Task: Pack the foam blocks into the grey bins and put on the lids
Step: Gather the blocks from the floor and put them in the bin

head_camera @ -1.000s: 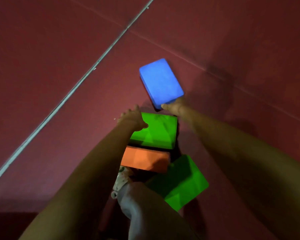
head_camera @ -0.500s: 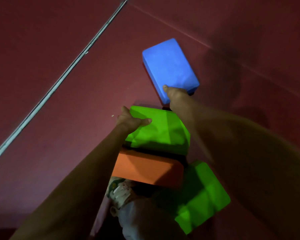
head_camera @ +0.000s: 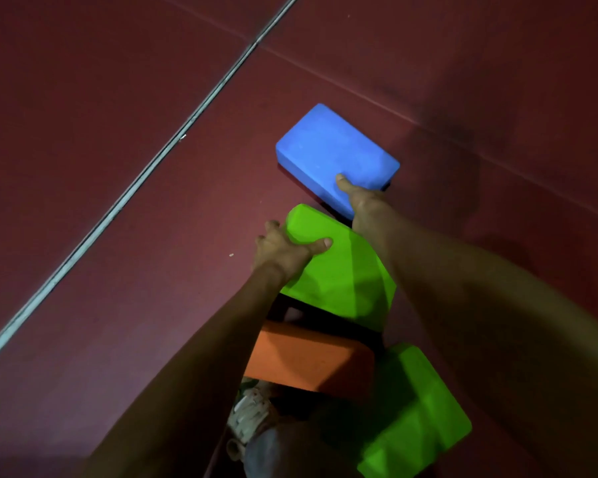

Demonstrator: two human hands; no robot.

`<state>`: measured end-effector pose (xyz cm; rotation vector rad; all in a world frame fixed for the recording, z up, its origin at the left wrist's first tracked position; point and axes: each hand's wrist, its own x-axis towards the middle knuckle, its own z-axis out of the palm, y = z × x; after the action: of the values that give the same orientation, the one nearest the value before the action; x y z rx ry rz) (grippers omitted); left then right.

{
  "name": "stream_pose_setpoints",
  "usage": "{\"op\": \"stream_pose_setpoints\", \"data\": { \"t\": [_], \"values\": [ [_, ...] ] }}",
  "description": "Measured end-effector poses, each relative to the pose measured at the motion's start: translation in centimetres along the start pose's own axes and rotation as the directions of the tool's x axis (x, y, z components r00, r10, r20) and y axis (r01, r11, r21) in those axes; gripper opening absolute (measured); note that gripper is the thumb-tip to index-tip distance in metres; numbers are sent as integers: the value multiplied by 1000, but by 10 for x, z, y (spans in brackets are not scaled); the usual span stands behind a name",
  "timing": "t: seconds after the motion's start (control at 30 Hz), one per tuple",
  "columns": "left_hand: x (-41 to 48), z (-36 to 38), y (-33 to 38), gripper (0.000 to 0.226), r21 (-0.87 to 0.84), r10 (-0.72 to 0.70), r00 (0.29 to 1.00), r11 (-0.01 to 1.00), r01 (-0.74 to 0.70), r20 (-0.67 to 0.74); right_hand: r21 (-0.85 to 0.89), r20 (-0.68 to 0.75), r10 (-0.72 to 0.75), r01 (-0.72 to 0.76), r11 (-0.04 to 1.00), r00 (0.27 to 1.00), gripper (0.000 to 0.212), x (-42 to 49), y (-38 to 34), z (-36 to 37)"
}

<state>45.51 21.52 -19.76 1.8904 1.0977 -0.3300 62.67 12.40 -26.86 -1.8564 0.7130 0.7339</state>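
Note:
A blue foam block point(head_camera: 328, 150) lies on the dark red floor; my right hand point(head_camera: 361, 198) grips its near end, thumb on top. Just nearer, a green foam block point(head_camera: 346, 281) is tilted up off the floor, and my left hand point(head_camera: 283, 250) grips its far left corner with the thumb across the top face. Below it an orange foam block point(head_camera: 304, 360) lies flat. A second green block point(head_camera: 418, 415) sits at the lower right. No grey bin or lid is in view.
The floor point(head_camera: 118, 98) is dark red with a pale metal strip point(head_camera: 145, 170) running diagonally across the left. My knee and a white shoe point(head_camera: 252, 415) are at the bottom centre, next to the orange block.
Both hands have closed on their blocks: my right thumb moved further onto the blue block, and my left hand has tilted the green block up. The view has moved closer.

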Motion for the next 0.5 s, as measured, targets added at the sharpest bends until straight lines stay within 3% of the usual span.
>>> {"op": "stream_pose_setpoints", "data": {
  "t": [0.1,0.23,0.37,0.5],
  "values": [
    [4,-1,-11,104,-14,-32,999,999,33,24,1,-75,-13,14,1000,997,95,-10,-4,6],
    [-7,-6,-23,112,-39,-27,999,999,28,30,37,-138,3,2,999,990,108,-19,6,12],
    [-24,-28,-12,118,28,7,999,1000,-6,-44,139,-151,-152,174,975,977,85,-42,1,10],
    [-48,-78,5,117,37,4,986,999,2,-169,137,-117,-203,218,966,972,98,-79,-11,2]
  ]
}}
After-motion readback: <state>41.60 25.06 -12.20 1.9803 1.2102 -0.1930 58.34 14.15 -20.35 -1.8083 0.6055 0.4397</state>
